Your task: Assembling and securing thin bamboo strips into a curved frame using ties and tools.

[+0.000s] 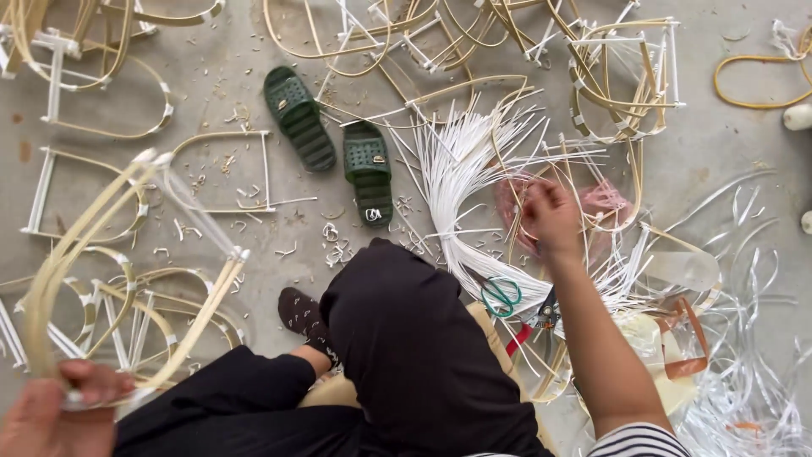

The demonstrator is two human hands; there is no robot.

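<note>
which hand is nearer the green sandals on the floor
Right. The right hand reaches into the white strips just beside the green sandals; the left hand is far off at the lower left, gripping a bent cane frame.

Glossy white plastic strips (461, 161), matt concrete floor (719, 135).

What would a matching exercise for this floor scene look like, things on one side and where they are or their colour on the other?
Things:
1. slippers
2. bent cane frame
3. white strips
4. scissors

Descriptions:
A. held up in the left hand
B. dark green, lying on the floor
C. green-handled, beside the knee
D. fanned bundle by the right hand

Pairs: 1-B, 2-A, 3-D, 4-C
</note>
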